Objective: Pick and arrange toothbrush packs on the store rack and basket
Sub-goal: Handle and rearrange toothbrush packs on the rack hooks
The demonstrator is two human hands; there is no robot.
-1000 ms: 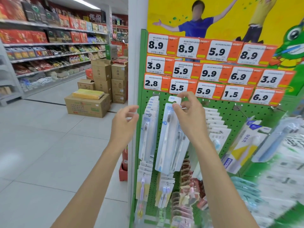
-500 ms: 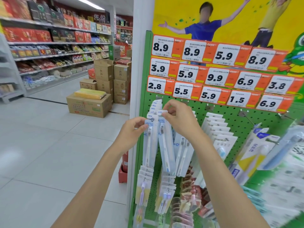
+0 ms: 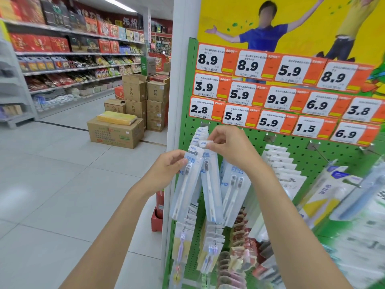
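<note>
Setting (head view): shop aisle, green pegboard rack (image 3: 312, 155) beyond both hands.
Left hand (image 3: 168, 165): pinches the top of one toothbrush pack (image 3: 185, 188), which hangs tilted below it.
Right hand (image 3: 227, 149): pinches the header of a second pack (image 3: 210, 184), just right of the left hand.
Risk: the two packs touch and may snag, and a light pinch could drop one to the floor (image 3: 62, 184).
Around: hung packs (image 3: 200, 134) above the left hand and a twin-brush pack (image 3: 233, 188) under the right wrist crowd the rack. Price tags (image 3: 248, 94) sit higher.

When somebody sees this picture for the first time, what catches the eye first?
Probably the rows of orange price tags high on the green rack, under a yellow poster. At the centre, the left hand pinches one toothbrush pack and the right hand pinches a second pack beside it.
</note>
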